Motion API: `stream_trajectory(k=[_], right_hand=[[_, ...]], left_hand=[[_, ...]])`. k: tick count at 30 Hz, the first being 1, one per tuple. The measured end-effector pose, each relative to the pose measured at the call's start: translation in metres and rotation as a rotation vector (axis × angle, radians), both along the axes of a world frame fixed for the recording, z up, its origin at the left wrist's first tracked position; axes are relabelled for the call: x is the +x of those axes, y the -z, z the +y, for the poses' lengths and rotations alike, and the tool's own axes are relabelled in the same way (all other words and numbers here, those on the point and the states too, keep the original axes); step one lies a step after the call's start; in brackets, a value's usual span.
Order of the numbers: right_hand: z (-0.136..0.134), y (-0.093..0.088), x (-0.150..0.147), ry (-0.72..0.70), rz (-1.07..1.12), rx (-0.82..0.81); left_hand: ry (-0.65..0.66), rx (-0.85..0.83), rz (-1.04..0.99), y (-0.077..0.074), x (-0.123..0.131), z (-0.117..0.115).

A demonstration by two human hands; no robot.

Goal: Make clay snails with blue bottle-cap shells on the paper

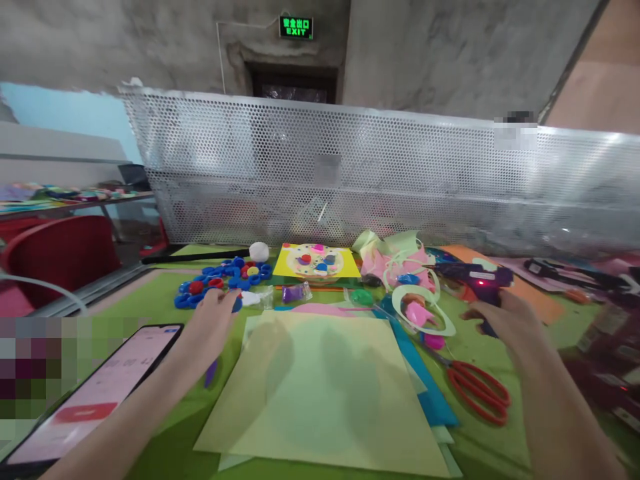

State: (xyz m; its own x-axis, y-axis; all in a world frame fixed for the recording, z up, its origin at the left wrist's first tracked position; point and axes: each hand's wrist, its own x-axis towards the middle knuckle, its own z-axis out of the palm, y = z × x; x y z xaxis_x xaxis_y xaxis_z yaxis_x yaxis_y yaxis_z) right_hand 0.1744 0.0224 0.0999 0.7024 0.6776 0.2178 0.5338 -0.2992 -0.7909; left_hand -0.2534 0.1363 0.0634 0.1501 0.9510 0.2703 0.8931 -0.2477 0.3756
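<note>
On the left, my left hand [215, 308] reaches over the mat with its fingers closed together; a small blue bottle cap [237, 304] shows at their tips. Just beyond it lie several blue caps [186, 298] arranged in flower-like rings, with red and yellow ones among them. My right hand [503, 317] is wrapped round the handle of a dark hot glue gun [473, 273], whose red light glows. The gun's nozzle end points left. Between my hands, a stack of pale yellow and green paper sheets [320, 393] lies flat.
Red-handled scissors [477, 392] lie right of the paper. A phone [95, 393] showing a timer sits at left. Behind the stack are a decorated plate [300, 267] on yellow paper, a purple packet [295, 293] and paper scraps [375, 257]. A perforated metal panel [350, 167] stands behind.
</note>
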Motion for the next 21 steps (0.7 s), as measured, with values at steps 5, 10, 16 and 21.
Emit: stream_trajectory(k=[5, 10, 16, 21], right_hand=[[0.014, -0.002, -0.068, -0.388, 0.355, 0.164], [0.028, -0.009, -0.131, -0.699, 0.598, 0.149], [0.007, 0.014, -0.157, -0.764, 0.617, 0.142], [-0.014, 0.035, -0.150, -0.674, 0.240, 0.028]], left_hand=[[0.177, -0.068, -0.263, -0.017, 0.028, -0.028], [0.255, -0.113, -0.423, -0.028, 0.053, -0.052], [0.233, -0.091, -0.735, -0.008, 0.046, -0.067], [0.289, 0.132, -0.544, -0.002, 0.041, -0.073]])
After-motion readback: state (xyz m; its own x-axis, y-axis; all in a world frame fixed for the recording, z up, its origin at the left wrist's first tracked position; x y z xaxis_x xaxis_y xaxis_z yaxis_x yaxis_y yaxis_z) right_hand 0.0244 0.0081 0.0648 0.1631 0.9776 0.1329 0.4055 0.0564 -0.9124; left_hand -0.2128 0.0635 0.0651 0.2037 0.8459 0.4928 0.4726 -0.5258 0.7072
